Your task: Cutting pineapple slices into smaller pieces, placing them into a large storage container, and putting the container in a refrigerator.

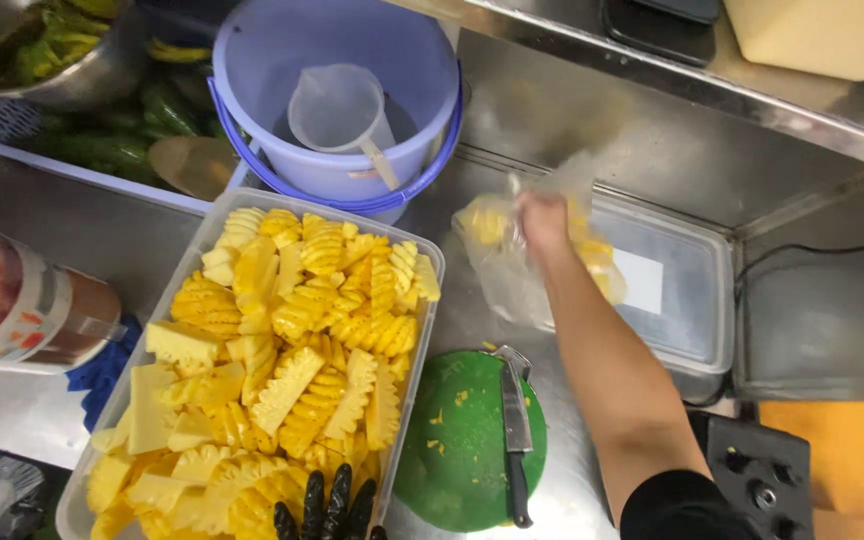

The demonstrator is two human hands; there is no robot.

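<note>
Clear plastic bag of yellow pineapple pieces is gripped closed in the bare right hand, right of centre, above the lidded container. The black-gloved left hand, fingers spread, is seen at the bottom edge on the pineapple tray, far from the bag.

Pretty typical kitchen prep spot: a stainless steel counter with a steel backsplash and a shelf ledge running above it, everything shiny under bright overhead light.
</note>
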